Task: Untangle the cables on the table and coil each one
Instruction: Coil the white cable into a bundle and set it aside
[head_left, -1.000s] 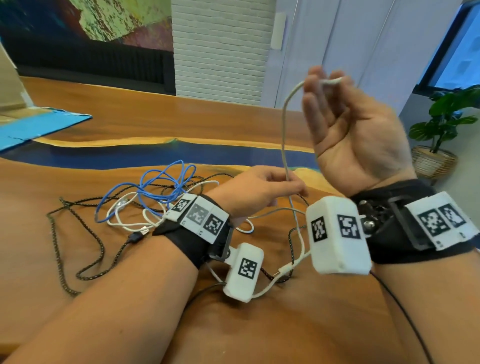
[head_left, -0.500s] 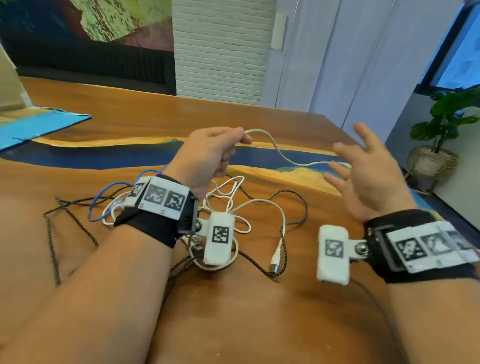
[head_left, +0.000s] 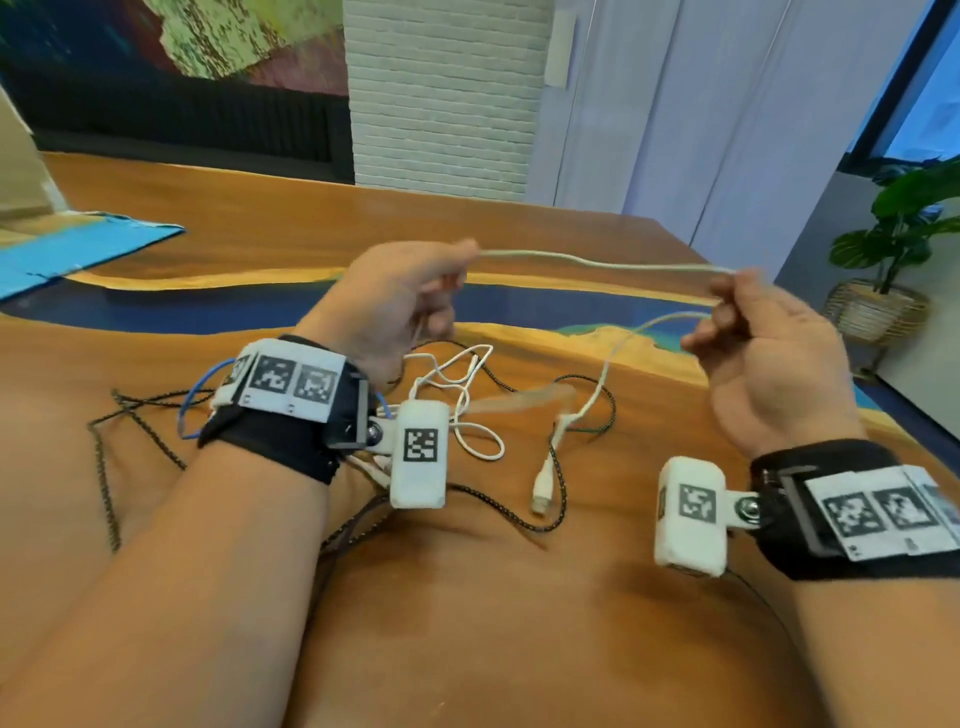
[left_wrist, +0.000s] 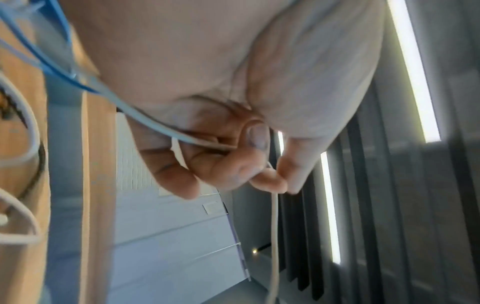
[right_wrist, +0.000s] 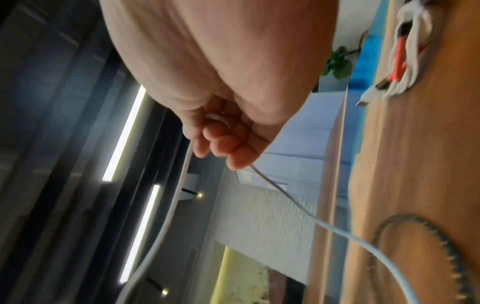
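A white cable (head_left: 597, 262) stretches in the air between my two hands above the wooden table (head_left: 519, 623). My left hand (head_left: 410, 296) pinches one part of it between thumb and forefinger (left_wrist: 270, 181). My right hand (head_left: 748, 322) grips the cable with curled fingers (right_wrist: 221, 144); from there it loops down to its plug (head_left: 543, 491) on the table. A black braided cable (head_left: 556, 525), a thin white cable (head_left: 467, 410) and a blue cable (head_left: 195, 400) lie tangled under and behind my left wrist.
A blue sheet (head_left: 67, 249) lies at the far left of the table. A potted plant (head_left: 898, 249) stands on the floor beyond the table's right edge. Coiled cables with a red part (right_wrist: 405, 59) lie on the table in the right wrist view.
My right hand came down from high up, let go of the cable's end and now grips it at the right. My left hand rose with the cable, which now spans both hands.
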